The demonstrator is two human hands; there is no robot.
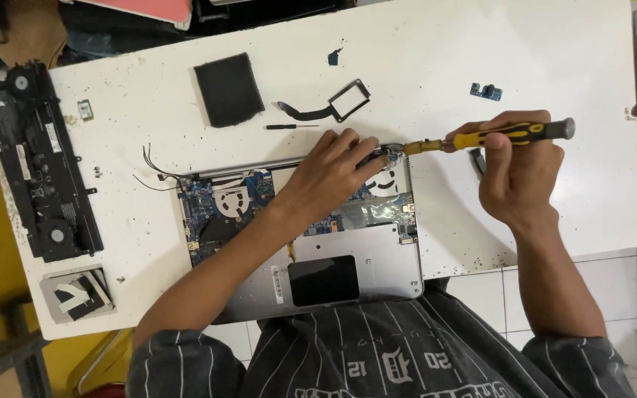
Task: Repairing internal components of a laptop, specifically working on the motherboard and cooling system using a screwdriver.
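The right hand (514, 177) grips a yellow screwdriver (495, 136), its tip at the far right corner of the opened laptop (363, 258) by the worktop's (481, 51) near edge. The left hand (333, 173) rests there, fingers loosely spread, grasping nothing.

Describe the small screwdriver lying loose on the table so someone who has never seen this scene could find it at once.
Start at the white table and find the opened laptop at its near edge. Just beyond the laptop's far edge, below the black square pad, lies the small screwdriver. It is thin, black and untouched, unlike the yellow-handled screwdriver in the right hand.
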